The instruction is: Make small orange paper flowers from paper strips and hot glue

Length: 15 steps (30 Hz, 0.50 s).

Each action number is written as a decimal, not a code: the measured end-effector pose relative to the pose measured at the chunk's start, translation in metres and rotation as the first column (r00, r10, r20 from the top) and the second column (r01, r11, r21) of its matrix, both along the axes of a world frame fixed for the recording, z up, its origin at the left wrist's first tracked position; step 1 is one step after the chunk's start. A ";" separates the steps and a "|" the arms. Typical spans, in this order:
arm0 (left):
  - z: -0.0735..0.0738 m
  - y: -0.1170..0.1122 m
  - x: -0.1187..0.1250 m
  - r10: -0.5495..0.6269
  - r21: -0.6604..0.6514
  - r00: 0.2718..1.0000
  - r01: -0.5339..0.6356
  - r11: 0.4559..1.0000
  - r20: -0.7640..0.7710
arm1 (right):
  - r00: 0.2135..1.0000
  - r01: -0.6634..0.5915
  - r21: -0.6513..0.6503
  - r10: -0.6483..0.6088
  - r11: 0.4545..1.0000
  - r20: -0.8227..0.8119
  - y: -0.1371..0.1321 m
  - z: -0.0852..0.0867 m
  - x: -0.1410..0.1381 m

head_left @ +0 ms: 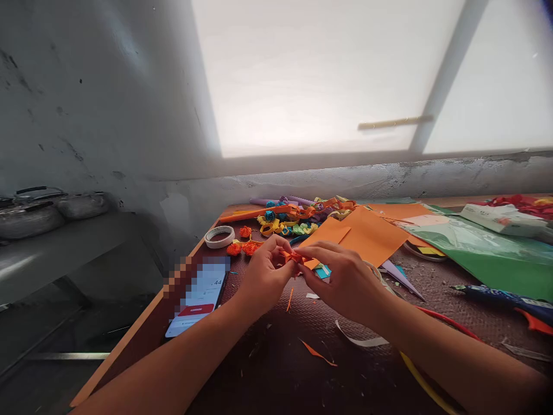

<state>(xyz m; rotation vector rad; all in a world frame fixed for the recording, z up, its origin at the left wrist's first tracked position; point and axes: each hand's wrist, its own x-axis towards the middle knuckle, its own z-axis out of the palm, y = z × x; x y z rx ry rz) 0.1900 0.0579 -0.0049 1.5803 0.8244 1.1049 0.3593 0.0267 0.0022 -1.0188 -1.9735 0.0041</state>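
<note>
Between my two hands, above the dark brown table, is a small crumpled orange paper flower [295,259]. My left hand [268,270] pinches it from the left, thumb and fingertips closed on it. From the right, my right hand [334,274] also pinches it between thumb and forefinger. The fingers hide part of its shape. Just left of my left hand lie similar orange paper flowers [250,248]. Sheets of orange paper [360,233] lie behind my right hand.
A roll of tape [219,237] and a lit phone [199,300] lie at the table's left. Coloured paper strips [280,225] heap at the back. At right are green sheets [488,248], a tissue pack [503,219] and a dark blue patterned case [501,298]. Paper scraps [318,353] litter the front.
</note>
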 end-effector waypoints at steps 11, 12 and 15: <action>0.001 -0.002 0.003 0.033 0.036 0.995 -0.030 0.999 -0.099 | 0.975 0.050 0.258 -0.103 0.965 0.196 0.002 -0.004 -0.001; 0.001 -0.003 0.003 0.033 0.049 0.991 -0.026 0.998 -0.131 | 0.967 0.056 0.272 -0.120 0.961 0.225 0.003 -0.004 0.000; -0.002 -0.003 0.003 -0.010 0.084 0.971 0.031 0.996 -0.237 | 0.942 0.052 0.284 -0.141 0.957 0.304 0.004 -0.005 0.003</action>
